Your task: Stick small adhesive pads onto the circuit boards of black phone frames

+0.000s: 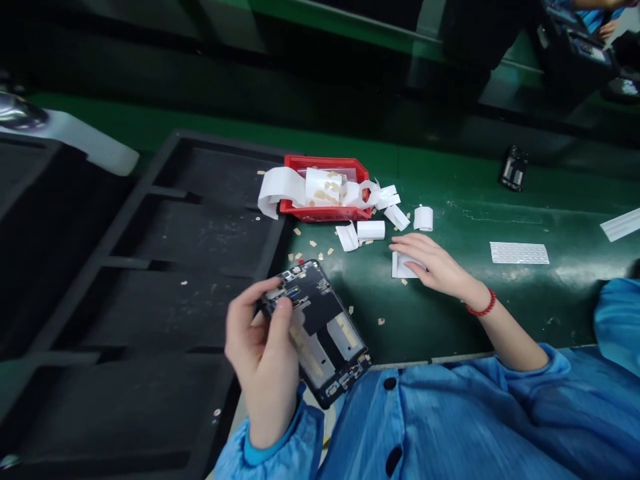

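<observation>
Between the thumb and fingers of my left hand (265,353) is an opened phone body (320,313), tilted, its inner parts facing up. My right hand (435,263) rests over a small white sheet (400,265) on the green bench, its fingers stretched out above it. The sheet is partly hidden under the fingers. Just beyond both hands stands a red bin (325,213) filled with curled white backing paper (283,187) and small tan pieces. Curled white scraps (371,231) and several tan tabs (313,243) lie in front of it.
A black compartment tray (195,233) covers the left side. On the green bench (450,313) to the right lie a strip sheet with rows of marks (519,253) and another phone body (513,168). A white strip (623,225) is at the right edge. Another person's hand (607,30) shows top right.
</observation>
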The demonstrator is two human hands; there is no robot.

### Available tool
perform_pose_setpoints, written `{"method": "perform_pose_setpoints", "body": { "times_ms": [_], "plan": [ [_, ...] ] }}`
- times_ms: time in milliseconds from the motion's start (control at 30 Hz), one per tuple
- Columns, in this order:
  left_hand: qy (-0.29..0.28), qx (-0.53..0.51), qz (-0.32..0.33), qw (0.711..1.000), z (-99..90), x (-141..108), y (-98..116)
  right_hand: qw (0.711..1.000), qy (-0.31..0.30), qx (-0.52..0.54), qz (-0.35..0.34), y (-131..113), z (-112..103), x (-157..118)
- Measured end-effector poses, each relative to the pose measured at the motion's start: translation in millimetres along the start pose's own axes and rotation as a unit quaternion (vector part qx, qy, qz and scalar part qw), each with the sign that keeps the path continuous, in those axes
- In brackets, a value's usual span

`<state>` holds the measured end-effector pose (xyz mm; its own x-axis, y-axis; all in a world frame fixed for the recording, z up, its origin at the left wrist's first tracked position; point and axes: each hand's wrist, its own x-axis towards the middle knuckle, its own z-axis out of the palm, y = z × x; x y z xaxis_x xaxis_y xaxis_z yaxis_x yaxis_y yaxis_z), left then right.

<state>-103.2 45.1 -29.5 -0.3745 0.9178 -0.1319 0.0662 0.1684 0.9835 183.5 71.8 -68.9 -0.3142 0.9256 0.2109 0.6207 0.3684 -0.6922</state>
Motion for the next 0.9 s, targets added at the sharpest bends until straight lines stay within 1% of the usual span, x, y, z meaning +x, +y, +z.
{"method": "perform_pose_setpoints", "body": {
  "times_ms": [67, 167, 233, 333, 433, 500, 567, 733, 900],
  "plan": [
    [-0.042, 0.045, 0.008, 0.998, 4.5, -0.4, -2.5, 0.998, -0.046, -0.010, -0.029, 3.6, 5.0, 9.6],
    [-0.079, 0.079, 0.006, 0.994, 10.1, -3.2, -2.1, 0.997, -0.064, -0.019, -0.041, -1.0, 3.8, 15.0],
    [-0.108, 0.103, 0.014, 0.989, 13.8, -4.2, 1.0, 0.997, -0.056, -0.012, -0.043, -15.0, -3.8, 12.5],
    [-0.187, 0.146, 0.051, 0.970, 20.8, -3.1, 8.1, 0.998, -0.040, 0.021, -0.048, -47.6, -18.0, 6.0],
    [-0.263, 0.140, 0.100, 0.949, 28.7, -2.3, 15.4, 0.997, -0.025, 0.055, -0.045, -74.4, -25.5, 2.6],
    [-0.297, 0.121, 0.125, 0.939, 33.1, -4.2, 18.8, 0.997, -0.022, 0.061, -0.045, -82.1, -24.8, 2.7],
    [-0.308, 0.108, 0.142, 0.934, 36.3, -7.6, 20.1, 0.997, -0.018, 0.055, -0.054, -83.2, -21.6, 3.5],
    [-0.283, 0.113, 0.166, 0.938, 40.4, -14.2, 19.2, 0.997, 0.006, 0.015, -0.079, -81.0, -19.7, 4.3],
    [-0.277, 0.122, 0.171, 0.938, 41.9, -15.7, 20.8, 0.989, 0.026, -0.071, -0.124, -84.6, -23.9, 6.0]
  ]
}}
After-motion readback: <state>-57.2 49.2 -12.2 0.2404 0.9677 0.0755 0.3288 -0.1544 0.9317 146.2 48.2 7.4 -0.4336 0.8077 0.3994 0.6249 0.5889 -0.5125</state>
